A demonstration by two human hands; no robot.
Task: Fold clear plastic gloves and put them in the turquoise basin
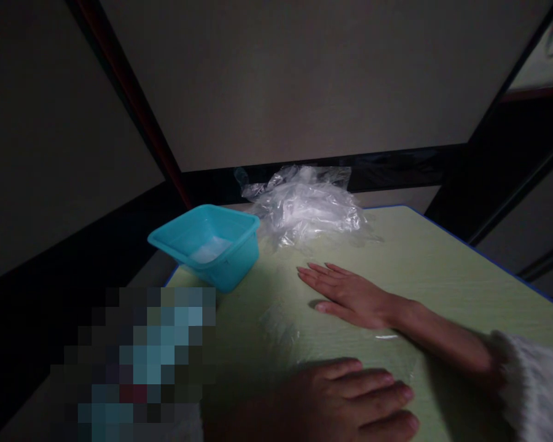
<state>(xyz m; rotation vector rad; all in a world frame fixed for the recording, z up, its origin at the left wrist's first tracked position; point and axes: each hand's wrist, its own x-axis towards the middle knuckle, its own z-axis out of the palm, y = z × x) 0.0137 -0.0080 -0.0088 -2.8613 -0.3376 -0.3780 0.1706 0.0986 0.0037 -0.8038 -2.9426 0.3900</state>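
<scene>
My left hand point(350, 399) is at the bottom of the view, palm down, its fingers pointing right and slightly apart. It lies over the near edge of a thin transparent plastic sheet point(281, 331) on the pale green table point(442, 264). My right hand point(350, 298) rests palm down beyond it, fingers spread and pointing left, with the thumb apart. Neither hand grips anything that I can see. The sheet is hard to make out; a glint shows between the two hands.
A turquoise plastic basin point(244, 261) with something white inside stands at the table's left corner. Crumpled clear plastic bags point(308, 205) are heaped at the far edge. A pixelated patch hides the lower left. Pale cabinet panels point(295, 80) rise behind the table.
</scene>
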